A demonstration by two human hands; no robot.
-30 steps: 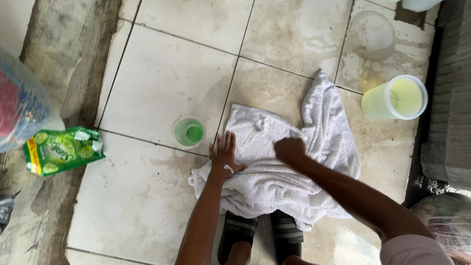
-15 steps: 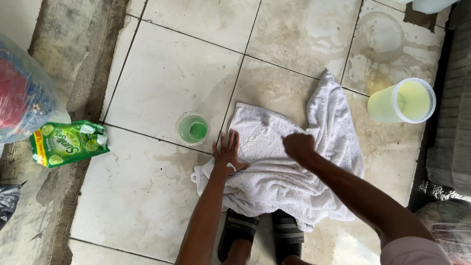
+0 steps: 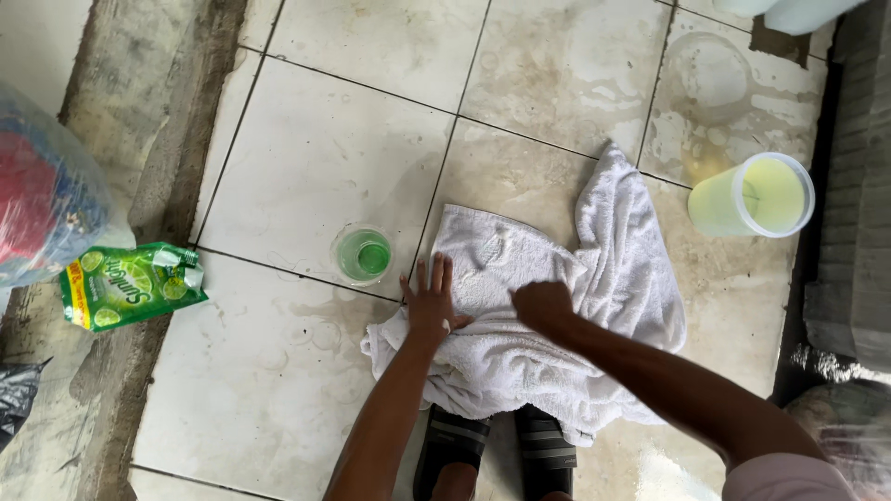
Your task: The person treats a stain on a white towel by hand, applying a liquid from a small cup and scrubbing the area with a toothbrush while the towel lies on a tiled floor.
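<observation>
Between the earlier frame and this one, the right hand (image 3: 543, 304) had shifted slightly across the crumpled white terry towel (image 3: 548, 315) on the wet tiled floor (image 3: 306, 158), fingers curled into the cloth, while the left hand (image 3: 431, 301) pressed flat with fingers spread. A wide stroke could have knocked the small clear cup of green liquid (image 3: 363, 255) just beside the towel's edge.

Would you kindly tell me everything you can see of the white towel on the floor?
The towel is white terry cloth, crumpled and partly folded, lying on the wet tiled floor. One end bunches up toward the yellow-green cup. The left hand presses flat on its left edge; the right hand rests fisted on its middle. Its near edge lies over the sandals.
</observation>
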